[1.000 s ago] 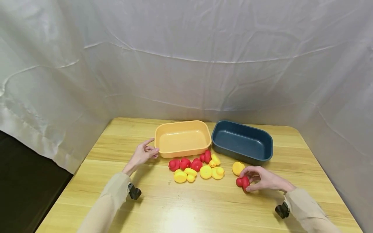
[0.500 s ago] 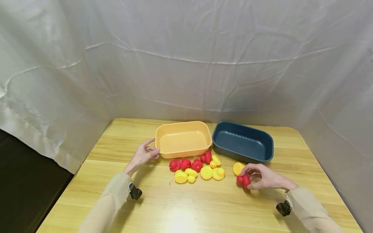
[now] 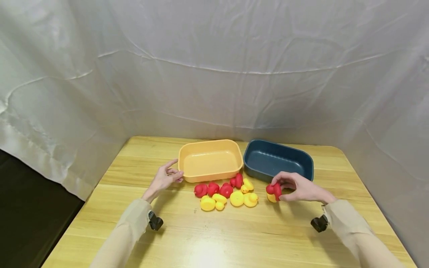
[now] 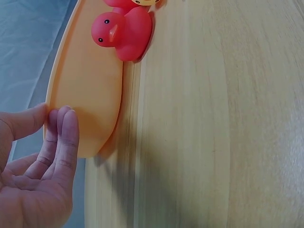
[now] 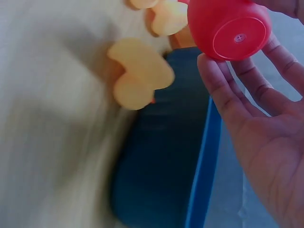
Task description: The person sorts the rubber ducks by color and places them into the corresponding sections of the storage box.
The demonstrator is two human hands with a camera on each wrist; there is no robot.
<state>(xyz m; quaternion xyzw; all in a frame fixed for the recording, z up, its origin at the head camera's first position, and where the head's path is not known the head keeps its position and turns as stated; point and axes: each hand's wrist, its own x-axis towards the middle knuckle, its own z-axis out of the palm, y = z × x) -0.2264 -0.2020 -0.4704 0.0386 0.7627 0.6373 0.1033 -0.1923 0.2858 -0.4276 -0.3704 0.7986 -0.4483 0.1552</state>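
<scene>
My right hand [image 3: 298, 188] pinches a red rubber duck [image 3: 274, 189] between thumb and fingers, just in front of the dark blue bin [image 3: 278, 160]. Its round underside faces the camera in the right wrist view. Partly hidden behind it is a yellow rubber duck [image 3: 272, 198]. At the left end of the light orange bin [image 3: 211, 177], my left hand [image 3: 163, 180] touches the rim and outer wall with nearly straight fingertips. A red duck [image 4: 130, 33] leans close to that bin's front wall in the left wrist view. Neither bin has anything inside.
In front of the bins, several red ducks [image 3: 213, 188] and yellow ducks [image 3: 237, 198] form a loose cluster on the wooden table [image 3: 161, 238]. Some lie tipped over. A pale curtain [image 3: 218, 74] hangs close behind the bins and along the sides.
The right hand has carried the red duck up and away from the person, slightly left, so it now overlaps the yellow duck. My left hand and both bins have stayed in place.
</scene>
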